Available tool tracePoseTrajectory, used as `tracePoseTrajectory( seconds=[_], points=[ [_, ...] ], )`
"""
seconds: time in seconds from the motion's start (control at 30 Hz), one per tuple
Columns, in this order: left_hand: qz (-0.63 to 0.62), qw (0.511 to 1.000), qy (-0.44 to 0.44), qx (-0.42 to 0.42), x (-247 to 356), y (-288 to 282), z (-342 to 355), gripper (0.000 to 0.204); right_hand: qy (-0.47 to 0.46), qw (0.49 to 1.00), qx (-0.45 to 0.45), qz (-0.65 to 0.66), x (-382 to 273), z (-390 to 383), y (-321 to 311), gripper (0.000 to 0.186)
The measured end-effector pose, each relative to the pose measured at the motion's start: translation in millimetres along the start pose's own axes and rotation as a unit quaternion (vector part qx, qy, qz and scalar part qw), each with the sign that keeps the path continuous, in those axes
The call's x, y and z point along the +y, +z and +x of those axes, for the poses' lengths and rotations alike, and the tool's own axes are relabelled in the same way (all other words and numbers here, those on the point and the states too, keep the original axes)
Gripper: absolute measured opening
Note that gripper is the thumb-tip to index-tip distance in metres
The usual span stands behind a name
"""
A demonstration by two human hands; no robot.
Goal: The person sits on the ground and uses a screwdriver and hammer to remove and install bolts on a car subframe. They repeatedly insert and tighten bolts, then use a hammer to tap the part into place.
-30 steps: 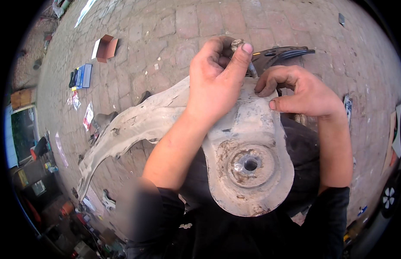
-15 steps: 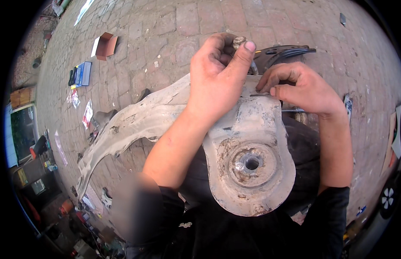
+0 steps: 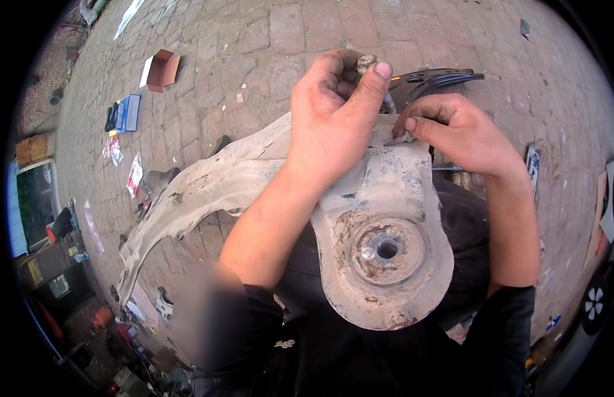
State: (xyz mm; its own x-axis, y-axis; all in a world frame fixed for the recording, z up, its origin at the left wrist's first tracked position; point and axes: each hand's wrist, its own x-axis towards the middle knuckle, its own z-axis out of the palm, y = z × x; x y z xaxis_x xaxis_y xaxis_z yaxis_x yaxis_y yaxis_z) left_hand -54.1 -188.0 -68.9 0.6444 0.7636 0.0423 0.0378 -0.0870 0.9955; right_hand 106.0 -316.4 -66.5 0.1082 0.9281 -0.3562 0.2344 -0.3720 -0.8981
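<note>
A large, dirty grey metal subframe [image 3: 399, 192] lies across my lap, its round bushing mount with a centre hole towards me and a long arm curving off to the left. My left hand [image 3: 337, 112] is closed around a dirty bolt [image 3: 366, 64]; its head shows by the thumb and a bit of shank below the fingers. At a slot in the subframe's top, my right hand [image 3: 446, 129] pinches with thumb and forefinger. A small greyish bit [image 3: 403, 138] shows under those fingertips, too small to name.
Beyond my hands lies a black curved metal part [image 3: 439, 78] on the brick paving [image 3: 254, 40]. To the left are an open cardboard box [image 3: 161, 71], a blue box [image 3: 127, 113] and plastic bags [image 3: 134, 173]. Cluttered tools and parts [image 3: 135, 344] fill the lower left.
My right thumb has lifted slightly and the fingers have shifted at the slot, tilting the small bit. The left hand with the bolt stays in place.
</note>
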Motion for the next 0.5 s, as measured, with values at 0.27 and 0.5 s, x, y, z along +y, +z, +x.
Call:
tracePoseTrajectory(
  seconds=[0.27, 0.5],
  points=[
    [-0.016, 1.0, -0.002, 0.012, 1.5, 1.5, -0.3, 0.039, -0.051, 0.996, 0.073, 0.021, 12.3, 6.6, 6.1, 0.027],
    [-0.011, 0.999, 0.003, 0.032, 3.4, -0.4, 0.6, 0.04, 0.003, 0.912, 0.335, 0.237, 19.7, 22.1, 15.2, 0.041]
  ],
)
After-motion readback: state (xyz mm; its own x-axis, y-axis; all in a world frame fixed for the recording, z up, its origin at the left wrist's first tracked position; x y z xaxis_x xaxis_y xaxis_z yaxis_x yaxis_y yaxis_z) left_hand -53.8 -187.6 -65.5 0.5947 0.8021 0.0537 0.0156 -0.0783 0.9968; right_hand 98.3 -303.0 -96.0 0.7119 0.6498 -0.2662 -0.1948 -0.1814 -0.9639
